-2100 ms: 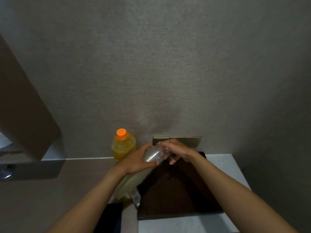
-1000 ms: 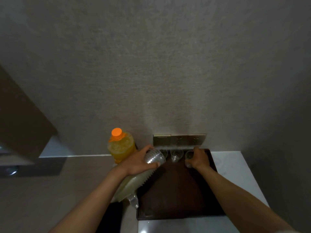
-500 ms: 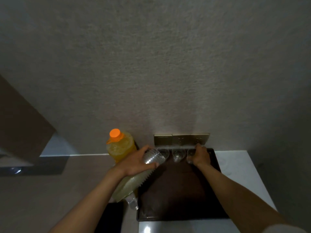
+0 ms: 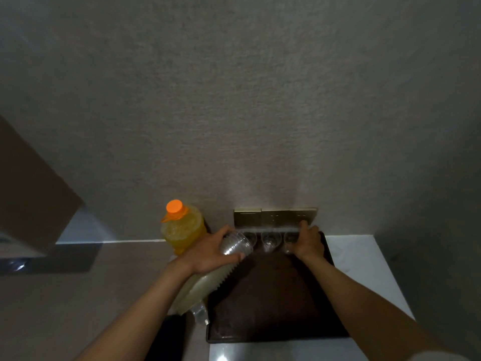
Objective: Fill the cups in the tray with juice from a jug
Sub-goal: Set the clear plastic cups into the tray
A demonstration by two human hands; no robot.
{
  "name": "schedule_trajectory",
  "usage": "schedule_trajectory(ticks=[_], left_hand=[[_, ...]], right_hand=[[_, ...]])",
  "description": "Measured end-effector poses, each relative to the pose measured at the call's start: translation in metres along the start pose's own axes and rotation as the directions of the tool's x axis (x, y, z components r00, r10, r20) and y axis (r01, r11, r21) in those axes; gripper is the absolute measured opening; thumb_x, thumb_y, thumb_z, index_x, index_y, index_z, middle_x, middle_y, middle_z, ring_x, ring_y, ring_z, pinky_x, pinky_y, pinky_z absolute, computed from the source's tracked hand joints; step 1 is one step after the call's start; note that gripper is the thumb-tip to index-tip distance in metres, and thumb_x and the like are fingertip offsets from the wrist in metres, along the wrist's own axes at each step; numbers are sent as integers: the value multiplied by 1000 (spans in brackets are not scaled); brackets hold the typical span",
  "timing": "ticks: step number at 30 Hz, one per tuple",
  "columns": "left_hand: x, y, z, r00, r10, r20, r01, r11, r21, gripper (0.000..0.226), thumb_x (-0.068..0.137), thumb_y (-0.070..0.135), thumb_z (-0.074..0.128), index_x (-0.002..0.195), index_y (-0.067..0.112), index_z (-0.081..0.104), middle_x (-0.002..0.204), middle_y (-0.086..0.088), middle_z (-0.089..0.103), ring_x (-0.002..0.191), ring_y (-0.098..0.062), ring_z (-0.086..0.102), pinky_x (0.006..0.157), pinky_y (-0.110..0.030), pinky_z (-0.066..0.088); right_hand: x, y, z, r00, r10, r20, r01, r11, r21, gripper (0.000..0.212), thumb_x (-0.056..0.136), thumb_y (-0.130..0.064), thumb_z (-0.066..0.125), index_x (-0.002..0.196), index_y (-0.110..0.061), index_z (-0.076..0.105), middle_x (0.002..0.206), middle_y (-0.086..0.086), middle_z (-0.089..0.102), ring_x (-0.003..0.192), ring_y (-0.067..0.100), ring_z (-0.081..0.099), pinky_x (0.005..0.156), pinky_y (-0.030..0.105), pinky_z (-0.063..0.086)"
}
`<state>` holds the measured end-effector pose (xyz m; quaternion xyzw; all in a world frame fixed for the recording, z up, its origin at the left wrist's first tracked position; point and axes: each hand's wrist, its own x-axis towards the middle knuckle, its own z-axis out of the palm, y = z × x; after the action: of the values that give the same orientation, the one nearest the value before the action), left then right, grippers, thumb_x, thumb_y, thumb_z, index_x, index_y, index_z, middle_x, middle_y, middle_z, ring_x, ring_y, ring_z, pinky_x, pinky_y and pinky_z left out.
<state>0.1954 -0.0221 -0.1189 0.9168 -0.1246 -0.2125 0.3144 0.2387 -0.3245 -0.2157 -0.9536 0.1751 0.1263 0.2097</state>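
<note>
Gripping the cup stack (image 4: 235,246), your left hand (image 4: 208,252) curls its fingers around it over the tray (image 4: 273,295). Your right hand (image 4: 308,242) holds the third cup (image 4: 289,242); whether its fingers clamp it, you cannot tell. Jug (image 4: 182,226) stands left.

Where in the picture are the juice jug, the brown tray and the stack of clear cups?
juice jug (image 4: 182,227), head view, on its yellow body.
brown tray (image 4: 273,303), head view, on its bare floor.
stack of clear cups (image 4: 235,246), head view, on its top end.
</note>
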Motion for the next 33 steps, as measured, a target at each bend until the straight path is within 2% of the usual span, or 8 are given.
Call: schedule_trajectory(ticks=[5,9,12,14,17,20,28,33], left_hand=[[-8,7,-1,1000,13,-9,-14,999,-31,62,84,63,69,134,36,42,118,7,65,105,-11,62,90,-28,52],[-14,11,0,999,33,-36,-34,999,-24,50,89,55,70,126,33,43,107,12,63,95,-2,61,77,-15,46],[-19,12,-1,998,51,-43,-53,998,-44,51,87,58,70,124,35,44,109,12,65,98,-4,63,83,-23,51],[-22,13,-1,997,59,-54,-62,996,-57,55,86,60,70,127,35,44,112,12,66,101,-5,64,88,-27,52],[-25,12,0,996,71,-62,-74,996,-51,57,86,57,71,129,32,44,113,13,64,104,-6,63,92,-29,52],[-26,8,0,993,85,-77,-88,996,-36,67,82,62,71,134,29,43,121,6,66,108,-11,64,96,-38,52],[-37,1,-1,990,121,-67,-125,991,-44,70,76,74,65,133,40,40,118,13,64,104,-4,63,91,-38,55],[-44,1,3,990,129,-58,-133,990,-55,59,78,67,68,125,41,44,115,15,64,102,-1,62,90,-37,54]], right_hand=[[-11,-13,-18,987,-109,-115,99,991,-89,75,83,-34,83,142,-20,39,148,18,38,128,38,50,97,46,50],[-21,-38,-30,984,-146,-102,155,984,83,59,85,-31,83,132,-22,48,137,9,46,115,30,58,82,35,48],[-31,-62,-36,989,-143,41,118,920,373,44,93,-28,75,129,-15,52,129,9,55,106,23,59,83,33,46],[-43,-79,-43,954,-154,256,-2,854,520,40,100,-41,63,127,-11,57,121,10,64,96,20,63,82,36,51],[-64,-100,-57,852,-208,480,-66,867,494,64,98,-72,43,127,-17,60,114,7,66,92,18,65,73,31,54],[-78,-112,-62,779,-233,582,-67,892,447,81,90,-86,32,121,-19,65,111,6,66,94,17,62,75,32,51],[-97,-111,-54,766,-236,598,14,936,352,79,89,-84,42,121,-18,69,113,4,73,76,12,68,68,26,55],[-104,-107,-46,772,-277,572,-18,890,456,67,92,-74,53,123,-17,67,109,5,74,70,11,67,63,24,55]])
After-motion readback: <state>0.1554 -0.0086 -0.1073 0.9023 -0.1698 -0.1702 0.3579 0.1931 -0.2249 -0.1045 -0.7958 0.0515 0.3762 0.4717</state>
